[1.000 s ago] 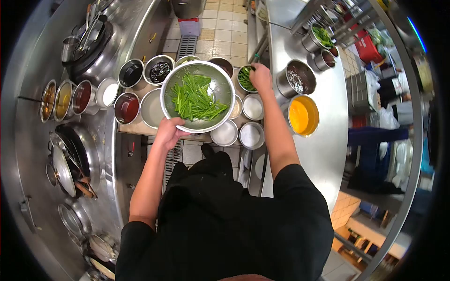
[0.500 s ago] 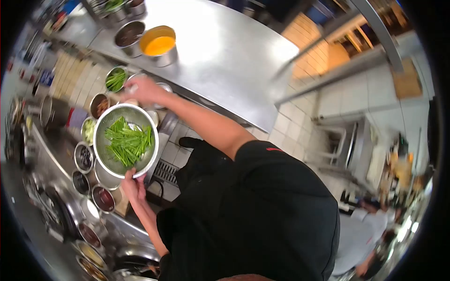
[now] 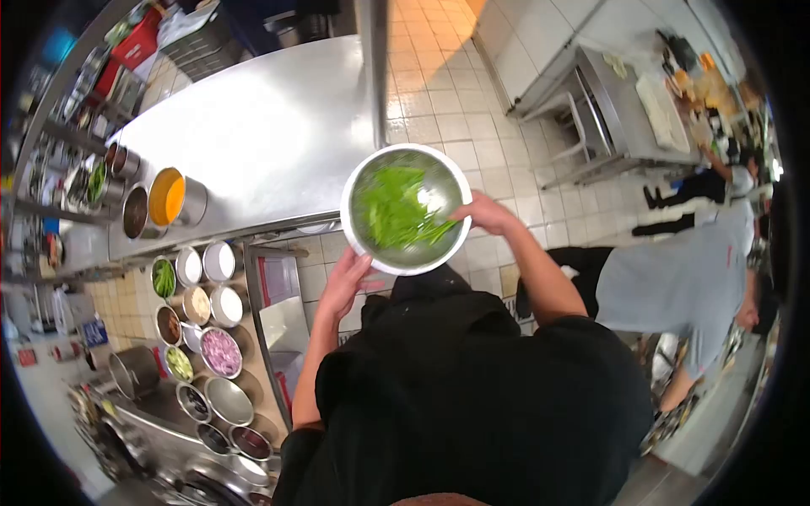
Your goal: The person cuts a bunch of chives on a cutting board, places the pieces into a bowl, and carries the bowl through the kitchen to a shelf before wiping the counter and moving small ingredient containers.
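A round metal colander (image 3: 362, 253) with a pale rim is held up in front of my body. Cut green stalks (image 3: 396, 202) lie inside it, slightly blurred. My left hand (image 3: 344, 283) is at the lower left of the rim, its thumb near the edge and its other fingers partly beneath the colander. On the opposite side, my right hand (image 3: 488, 212) grips the rim, with fingertips reaching over the edge close to the greens.
A steel worktable (image 3: 278, 110) carries a pot of orange liquid (image 3: 173, 198). Bowls of ingredients, including chopped purple onion (image 3: 221, 352), stand at left. A co-worker in a grey shirt (image 3: 666, 274) is at right. Tiled floor (image 3: 439, 110) lies ahead.
The colander has moved right, away from the ingredient bowls, as the view turned. My right hand has come from beside those bowls to the colander's right rim.
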Demonstrator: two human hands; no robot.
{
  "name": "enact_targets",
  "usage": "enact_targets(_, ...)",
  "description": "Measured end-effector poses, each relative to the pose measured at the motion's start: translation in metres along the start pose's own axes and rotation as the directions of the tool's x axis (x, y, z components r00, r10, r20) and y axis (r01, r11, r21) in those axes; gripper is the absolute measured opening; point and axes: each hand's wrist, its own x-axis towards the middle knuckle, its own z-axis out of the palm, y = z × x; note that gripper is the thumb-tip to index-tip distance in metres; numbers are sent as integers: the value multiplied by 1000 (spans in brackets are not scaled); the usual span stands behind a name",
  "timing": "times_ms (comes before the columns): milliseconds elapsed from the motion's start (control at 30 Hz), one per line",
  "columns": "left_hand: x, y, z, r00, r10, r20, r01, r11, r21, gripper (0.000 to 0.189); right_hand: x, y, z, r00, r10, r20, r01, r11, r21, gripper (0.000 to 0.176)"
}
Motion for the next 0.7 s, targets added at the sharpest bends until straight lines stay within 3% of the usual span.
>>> enact_targets(167, 82, 20, 47, 997, -76, 1, 72, 955, 286, 55, -13, 50, -109, 936, 24, -350, 53, 977, 206, 46)
enact_targets(200, 99, 23, 55, 996, -88, -18, 89, 948, 307, 50, -5, 59, -124, 901, 41, -432, 38, 984, 173, 47)
enact_targets(300, 157, 34, 76, 998, -49, -49, 65, 901, 430, 45, 49, 113, -177, 803, 109, -585, 56, 965, 256, 49)
enact_targets(367, 199, 39, 82, 994, 21, -105, 28, 896, 442, 40, 91, 132, -199, 772, 154, -617, 58, 949, 309, 48)
enact_targets(433, 234, 46, 91, 980, 154, -127, -54, 815, 576, 38, 143, 164, -212, 742, 207, -638, 9, 948, 318, 46)
enact_targets(467, 255, 44, 89, 960, 265, -87, -129, 697, 706, 35, 167, 177, -220, 733, 243, -636, -8, 937, 348, 45)
enact_targets(500, 269, 51, 100, 940, 337, -54, -118, 469, 875, 36, 191, 187, -226, 725, 275, -631, -24, 926, 376, 44)
enact_targets(567, 301, 56, 99, 898, 387, 210, -241, 32, 970, 38, 233, 203, -230, 740, 336, -582, -78, 903, 422, 43)
enact_targets(667, 331, 41, 103, 911, 255, 324, -282, -188, 941, 39, 291, 223, -235, 776, 381, -503, -170, 893, 416, 40)
enact_targets(700, 337, 32, 102, 922, 242, 302, -257, -199, 946, 38, 307, 223, -238, 787, 382, -484, -202, 901, 383, 41)
